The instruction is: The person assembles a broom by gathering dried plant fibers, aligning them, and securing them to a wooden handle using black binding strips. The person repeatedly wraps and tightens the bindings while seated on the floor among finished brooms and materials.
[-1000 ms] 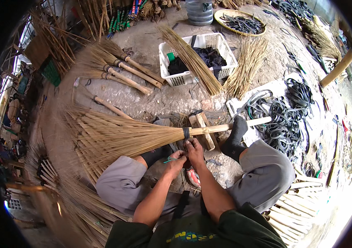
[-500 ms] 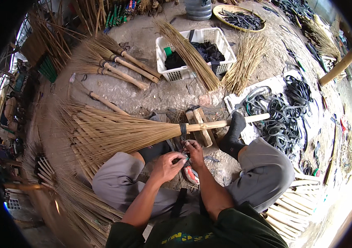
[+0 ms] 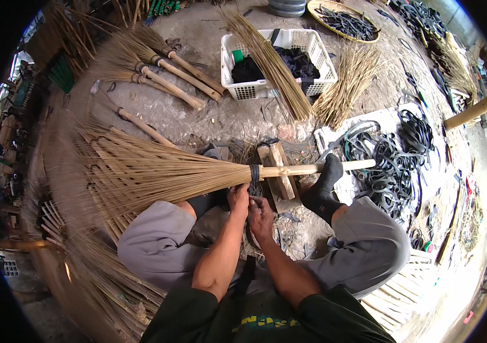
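A broom of thin tan sticks lies across in front of me, its bristles fanned to the left. Its pale wooden handle points right, with my socked right foot against it. A black rubber strip is wound round the neck, and a dark length hangs below it. My left hand is closed at the underside of the bristles, just left of the binding; what its fingers grip is hidden. Right beside it, my right hand is closed, apparently on the hanging length below the binding.
A wooden block stands under the handle. Beyond are a white basket of black strips, stick bundles and several finished brooms. Coiled rubber strips lie on a white sheet at right. A round woven tray sits farther back.
My left hand has moved up and right to the broom's neck; my right hand has dropped slightly. The red object below my hands is out of sight. The view has shifted a little.
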### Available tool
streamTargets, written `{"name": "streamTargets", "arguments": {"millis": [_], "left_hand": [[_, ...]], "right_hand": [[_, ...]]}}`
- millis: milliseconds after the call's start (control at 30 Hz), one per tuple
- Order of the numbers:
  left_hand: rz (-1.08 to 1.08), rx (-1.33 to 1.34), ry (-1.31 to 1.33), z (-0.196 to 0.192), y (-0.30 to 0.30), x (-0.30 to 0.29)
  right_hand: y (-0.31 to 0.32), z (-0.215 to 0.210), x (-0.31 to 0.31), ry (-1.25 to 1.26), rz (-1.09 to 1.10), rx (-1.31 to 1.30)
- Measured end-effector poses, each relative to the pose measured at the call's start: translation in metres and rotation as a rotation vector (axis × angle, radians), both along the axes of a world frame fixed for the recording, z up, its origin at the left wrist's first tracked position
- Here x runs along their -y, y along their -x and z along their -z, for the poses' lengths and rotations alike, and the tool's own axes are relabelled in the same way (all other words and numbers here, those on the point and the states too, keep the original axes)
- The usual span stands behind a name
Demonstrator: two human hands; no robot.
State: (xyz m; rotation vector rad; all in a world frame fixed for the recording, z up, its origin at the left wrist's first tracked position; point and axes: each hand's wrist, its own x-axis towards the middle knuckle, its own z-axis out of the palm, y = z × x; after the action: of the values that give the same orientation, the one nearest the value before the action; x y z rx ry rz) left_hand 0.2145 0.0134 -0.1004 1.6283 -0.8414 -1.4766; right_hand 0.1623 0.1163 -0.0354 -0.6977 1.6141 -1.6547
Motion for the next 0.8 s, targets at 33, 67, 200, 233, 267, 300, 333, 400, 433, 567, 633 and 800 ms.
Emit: {"name": "streamTargets", "arguments": {"millis": [33,67,200,233,267,300,333,400,433,567,633,800], "left_hand": [[0.021,0.04,0.104,0.011,0.002,0.006],[0.066,-0.007,-0.022,0.014,-0.002,0.011],[0.396,-0.006,-0.289,-0.045,-0.029,0.019],[0.673,0.223,-0.18,-0.072,-0.035,0.021],[0.954,0.47,-0.097,-0.102,-0.041,0.025],[1.221,0.72,0.002,-0.129,-0.042,0.032],[1.227,0.917,0.253,-0.152,-0.037,0.036],[0.968,1.18,1.097,-0.179,-0.02,0.05],[1.146,1.33,0.941,-0.184,-0.009,0.059],[1.394,1.444,0.572,-0.164,0.026,0.087],[1.435,1.447,0.53,-0.149,0.019,0.084],[1.286,1.425,0.853,-0.125,0.004,0.077]], "right_hand": [[0.006,-0.011,0.005,-0.017,0.007,0.027],[0.011,-0.021,0.01,0.049,0.043,0.022],[0.027,-0.042,0.021,-0.007,0.039,0.099],[0.028,-0.043,0.022,0.042,0.007,0.132],[0.03,-0.043,0.023,0.06,0.018,0.146],[0.031,-0.042,0.025,0.08,0.031,0.159],[0.032,-0.04,0.026,0.081,0.027,0.17],[0.033,-0.036,0.028,0.089,-0.008,0.18],[0.034,-0.034,0.03,0.099,-0.014,0.197],[0.036,-0.035,0.034,0.126,-0.055,0.211],[0.036,-0.044,0.027,-0.004,-0.096,0.213],[0.055,-0.072,0.034,-0.025,-0.113,0.066]]}}
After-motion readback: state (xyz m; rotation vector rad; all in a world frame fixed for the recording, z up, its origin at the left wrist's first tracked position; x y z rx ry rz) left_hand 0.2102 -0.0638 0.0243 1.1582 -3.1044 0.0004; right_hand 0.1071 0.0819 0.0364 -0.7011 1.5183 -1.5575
